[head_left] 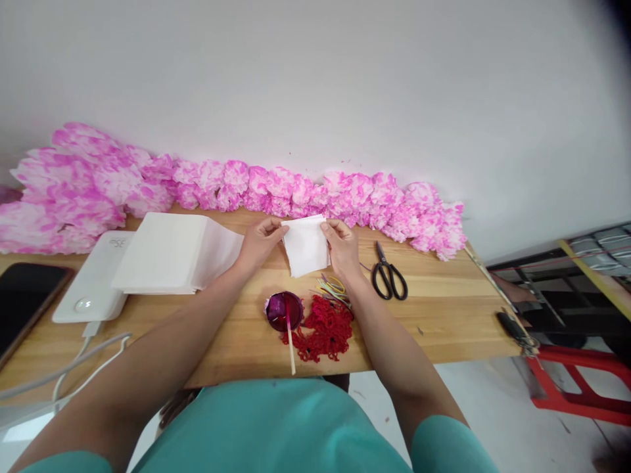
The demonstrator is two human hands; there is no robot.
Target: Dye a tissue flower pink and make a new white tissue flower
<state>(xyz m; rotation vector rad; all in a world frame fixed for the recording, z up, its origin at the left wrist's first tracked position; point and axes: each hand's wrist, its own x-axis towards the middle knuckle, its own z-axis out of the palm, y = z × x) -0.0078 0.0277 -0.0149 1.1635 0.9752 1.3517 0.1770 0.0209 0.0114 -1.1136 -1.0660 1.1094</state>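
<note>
My left grip [261,242] and my right grip [344,246] each pinch a thin, squarish bundle of white paper sheets [306,248], thumbs on its face, left at the upper left corner and right at the upper right. I hold it above the pale wooden desk [444,309], in front of a long row of ruffled pink-and-white flowers [276,190] along the wall.

Left of my left grip lies a thicker stack of square white paper [162,253], overlapping a white rectangular power bank [83,286] with a cable plugged in. A black phone [29,302] lies farther left.

Below the bundle stands a small round cup of dark purple-red [297,310], a pale thin stick [290,355] leaning out over its near rim. Just right of it spreads a heap of tangled red strands [328,325], with thin yellow and pale strings [332,287] at its upper edge. Black-handled scissors [389,279] lie open to the right of my right grip.
</note>
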